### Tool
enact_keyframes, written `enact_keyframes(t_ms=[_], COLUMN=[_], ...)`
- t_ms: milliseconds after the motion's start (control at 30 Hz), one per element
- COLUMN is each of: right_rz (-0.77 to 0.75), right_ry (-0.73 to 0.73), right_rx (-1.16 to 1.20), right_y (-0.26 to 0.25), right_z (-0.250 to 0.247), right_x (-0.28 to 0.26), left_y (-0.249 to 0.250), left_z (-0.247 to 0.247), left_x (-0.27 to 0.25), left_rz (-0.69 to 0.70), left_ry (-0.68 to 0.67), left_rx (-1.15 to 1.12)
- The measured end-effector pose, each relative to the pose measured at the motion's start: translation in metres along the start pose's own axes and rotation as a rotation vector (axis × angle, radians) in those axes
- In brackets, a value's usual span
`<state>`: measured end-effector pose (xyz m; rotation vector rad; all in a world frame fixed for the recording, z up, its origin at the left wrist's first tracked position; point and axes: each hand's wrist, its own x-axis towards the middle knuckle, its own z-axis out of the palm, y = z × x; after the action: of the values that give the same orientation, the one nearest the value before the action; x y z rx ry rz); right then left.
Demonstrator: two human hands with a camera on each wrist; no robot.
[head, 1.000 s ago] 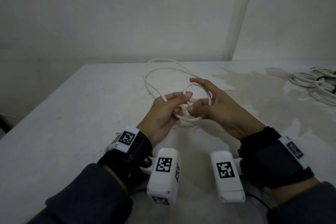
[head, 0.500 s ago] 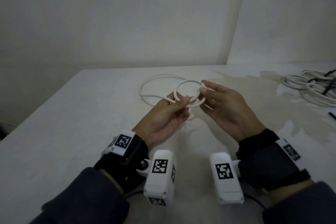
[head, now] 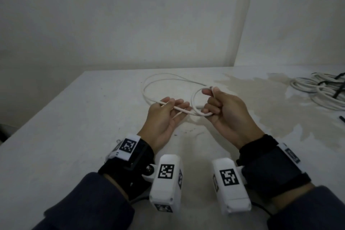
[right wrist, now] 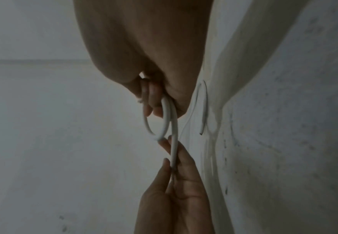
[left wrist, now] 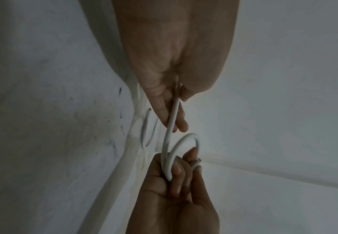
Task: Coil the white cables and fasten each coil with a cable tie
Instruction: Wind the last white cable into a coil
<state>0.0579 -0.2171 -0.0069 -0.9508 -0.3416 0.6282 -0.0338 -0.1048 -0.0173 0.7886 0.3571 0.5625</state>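
Lighting: dim, flat and grey in all three views, source not visible; soft shadows only. Head view: wide-angle bend at the edges, fairly sharp. Wrist views: darker, grainy, soft (near skin out of focus), strongly stretched at the margins

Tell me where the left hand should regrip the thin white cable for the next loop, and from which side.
Grip the straight run of the thin white cable just left of the small loop the right hand pinches. Probably come from above with the left hand: that stretch hangs taut and clear of the table, while the slack beyond lies flat.
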Motion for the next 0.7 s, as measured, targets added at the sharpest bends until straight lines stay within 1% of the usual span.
enact_keyframes(t_ms=[67,167,233,300,367,500,633,700], right_rz=[-0.01,-0.041,-0.034,0.005,0.019,-0.041,-0.041,-0.043], right_ry=[-0.019,-0.076,-0.157,-0.237,-0.262,-0.275,-0.324,-0.332], right_rx=[-0.158,-0.387,-0.53,-0.618,-0.68,-0.709,-0.688,-0.672], right_y=[0.0,-0.003,-0.005,-0.007,-0.007,-0.009,-0.008,-0.008], right_z=[0.001,-0.001,-0.003,-0.003,0.0,0.003,0.004,0.005], right_x=[-0.002,-0.004,-0.007,-0.012,-0.016,-0.02,-0.022,-0.022], left_y=[0.0,0.001,0.001,0.001,0.001,0.002,0.003,0.005], left_z=[0.0,0.001,0.001,0.002,0.005,0.015,0.017,0.016], left_x=[-0.002,-0.007,-0.009,-0.013,-0.015,-0.018,-0.018,-0.017], left_rz=[0.031,0.032,0.043,0.066,0.089,0.085,0.004,-0.066], left_ry=[-0.03,-0.127,-0.179,-0.225,-0.256,-0.265,-0.303,-0.304], left_rx=[0.093,0.25,0.382,0.526,0.642,0.727,0.763,0.685])
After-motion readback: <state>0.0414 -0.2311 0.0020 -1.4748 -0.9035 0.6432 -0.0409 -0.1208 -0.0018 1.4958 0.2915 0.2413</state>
